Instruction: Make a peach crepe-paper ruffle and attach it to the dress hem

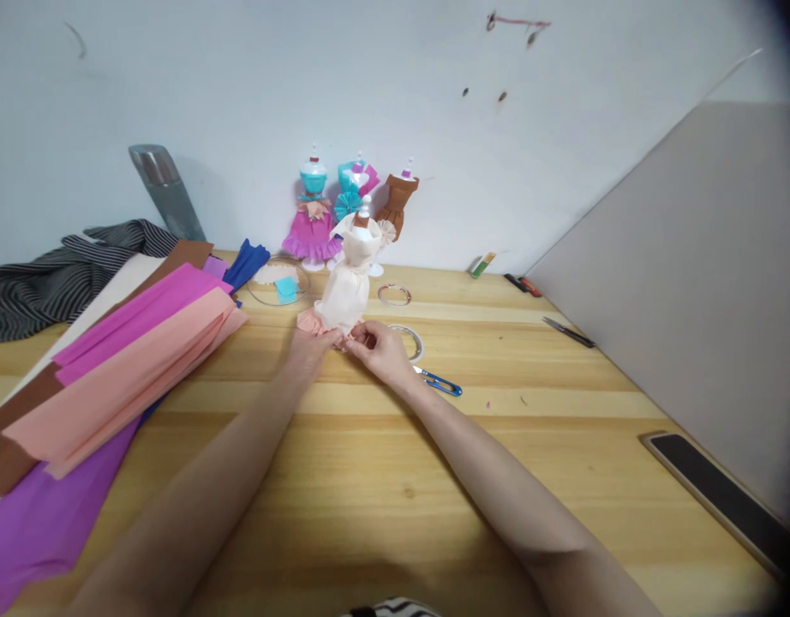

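Note:
A miniature dress form in a cream crepe-paper dress (347, 291) stands in front of me, tilted slightly. Around its hem runs a peach crepe-paper ruffle (310, 321). My left hand (310, 350) is closed on the ruffle at the front, its thumb pressed near the hem's middle. Just to the right, my right hand (386, 350) pinches the same ruffle between thumb and fingers. The fingertips of both hands nearly meet, and they partly hide the lower hem. Close by my right hand lie a roll of white tape (418, 343) and blue thread snips (441, 382).
Dressed forms, one in a magenta skirt (311, 236) and one in brown (398, 201), stand by the wall. Crepe-paper sheets (125, 368), striped cloth (105, 257) and a bottle (167, 193) occupy the left. At right are a craft knife (568, 332) and phone (716, 493).

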The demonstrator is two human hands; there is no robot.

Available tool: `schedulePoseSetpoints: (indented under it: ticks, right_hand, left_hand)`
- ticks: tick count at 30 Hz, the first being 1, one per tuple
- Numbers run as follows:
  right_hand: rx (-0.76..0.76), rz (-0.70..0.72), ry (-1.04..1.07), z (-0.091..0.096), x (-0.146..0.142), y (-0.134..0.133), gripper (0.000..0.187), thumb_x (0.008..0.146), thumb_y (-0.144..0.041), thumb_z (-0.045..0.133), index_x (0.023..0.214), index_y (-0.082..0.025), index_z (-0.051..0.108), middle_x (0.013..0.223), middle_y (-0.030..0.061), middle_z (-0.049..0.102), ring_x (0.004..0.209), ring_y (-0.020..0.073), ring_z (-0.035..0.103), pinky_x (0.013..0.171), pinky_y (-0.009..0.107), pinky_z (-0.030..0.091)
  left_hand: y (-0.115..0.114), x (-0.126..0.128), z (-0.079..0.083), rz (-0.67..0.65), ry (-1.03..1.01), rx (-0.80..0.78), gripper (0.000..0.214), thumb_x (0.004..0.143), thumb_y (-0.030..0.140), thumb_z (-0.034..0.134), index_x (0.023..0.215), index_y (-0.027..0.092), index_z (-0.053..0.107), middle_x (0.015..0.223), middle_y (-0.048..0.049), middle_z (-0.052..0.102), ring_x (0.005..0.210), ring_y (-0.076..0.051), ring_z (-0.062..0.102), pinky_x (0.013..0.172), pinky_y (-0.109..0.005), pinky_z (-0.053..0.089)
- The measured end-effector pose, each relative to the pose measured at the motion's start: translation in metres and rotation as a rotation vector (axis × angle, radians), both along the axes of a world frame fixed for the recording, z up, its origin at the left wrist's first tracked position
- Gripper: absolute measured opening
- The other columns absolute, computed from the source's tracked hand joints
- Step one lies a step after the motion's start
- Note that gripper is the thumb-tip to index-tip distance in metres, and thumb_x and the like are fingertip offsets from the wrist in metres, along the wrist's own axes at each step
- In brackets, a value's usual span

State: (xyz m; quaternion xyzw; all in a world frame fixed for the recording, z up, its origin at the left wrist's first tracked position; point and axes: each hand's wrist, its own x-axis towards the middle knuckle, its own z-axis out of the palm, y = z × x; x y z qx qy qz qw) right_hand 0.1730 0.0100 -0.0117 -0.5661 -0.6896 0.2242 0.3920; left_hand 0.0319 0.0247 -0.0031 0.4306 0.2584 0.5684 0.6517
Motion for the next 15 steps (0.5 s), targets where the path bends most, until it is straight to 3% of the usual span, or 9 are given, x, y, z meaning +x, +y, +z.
schedulePoseSetpoints:
  ticks: [4, 7, 11, 15]
  right_hand:
    - [0.021, 0.004, -0.013, -0.003, 0.001, 0.003, 0.021, 0.071, -0.037, 0.065, 0.077, -0.016, 0.064, 0.068, 0.0016, 0.063, 0.059, 0.0123, 0.05, 0.057, 0.024, 0.036]
    - [0.026, -0.007, 0.004, -0.004, 0.001, 0.004, 0.012, 0.072, -0.028, 0.059, 0.07, -0.017, 0.062, 0.064, 0.0006, 0.061, 0.057, 0.012, 0.049, 0.057, 0.024, 0.036]
    - [0.023, -0.019, 0.043, -0.003, 0.001, 0.003, 0.011, 0.072, -0.023, 0.053, 0.063, -0.017, 0.058, 0.06, -0.0004, 0.058, 0.055, 0.0114, 0.047, 0.057, 0.024, 0.035]
    - [-0.001, -0.009, 0.118, -0.002, -0.001, 0.002, 0.014, 0.071, -0.026, 0.052, 0.063, -0.017, 0.058, 0.06, -0.0005, 0.058, 0.055, 0.0114, 0.048, 0.057, 0.023, 0.036]
  left_hand:
    - [0.001, 0.0, -0.001, 0.033, -0.018, -0.002, 0.031, 0.059, 0.011, 0.066, 0.089, 0.017, 0.064, 0.081, -0.0021, 0.07, 0.064, -0.013, 0.06, 0.054, -0.024, 0.044]
    - [0.003, 0.0, -0.004, 0.04, -0.023, 0.011, 0.024, 0.058, 0.007, 0.065, 0.08, 0.017, 0.062, 0.072, 0.0008, 0.066, 0.062, -0.012, 0.058, 0.055, -0.024, 0.044]
    - [0.007, 0.0, -0.011, 0.055, -0.026, 0.021, 0.022, 0.06, 0.007, 0.063, 0.08, 0.017, 0.06, 0.062, 0.0038, 0.06, 0.053, -0.009, 0.052, 0.052, -0.023, 0.042]
    - [0.013, 0.002, -0.018, 0.096, 0.017, 0.062, 0.029, 0.062, 0.01, 0.065, 0.089, 0.017, 0.062, 0.075, 0.0001, 0.067, 0.057, -0.011, 0.056, 0.055, -0.024, 0.044]
